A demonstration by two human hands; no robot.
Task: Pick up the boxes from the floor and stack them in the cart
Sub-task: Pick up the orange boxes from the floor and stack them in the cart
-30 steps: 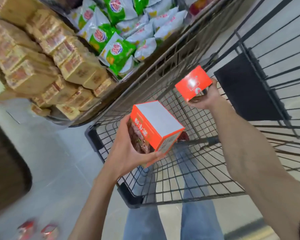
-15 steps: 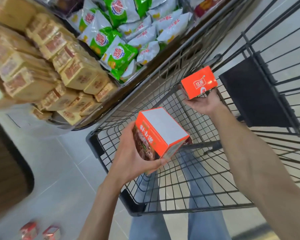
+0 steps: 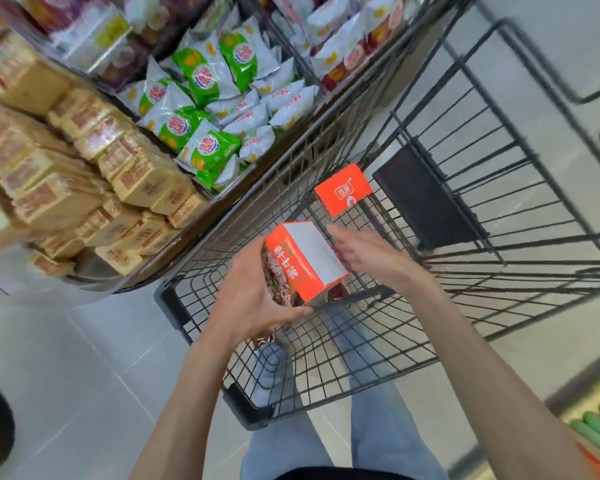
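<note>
Two boxes in play: left grip (image 3: 253, 299) clamped on the tilted orange box (image 3: 305, 261) at frame centre over the cart (image 3: 248, 412), right grip (image 3: 368, 258) spread and empty just right of it, so I'd guess it heads up-right toward the second box (image 3: 343, 190) in the cart's corner.

The cart (image 3: 174, 301) is open at the top, so a grip can come straight down into it, and most of its wire bottom is bare. A small orange box (image 3: 343, 189) sits in the far corner by the left wall. A black panel (image 3: 426, 202) closes off the far right end. The larger box (image 3: 309, 258), held by the left grip (image 3: 253, 299), hangs over the middle, with the flat right grip (image 3: 368, 254) just beside it. Stacked tan packs (image 3: 142, 181) and snack bags (image 3: 201, 77) crowd the cart's left side. The tiled floor (image 3: 84, 358) lies free at the near left.
</note>
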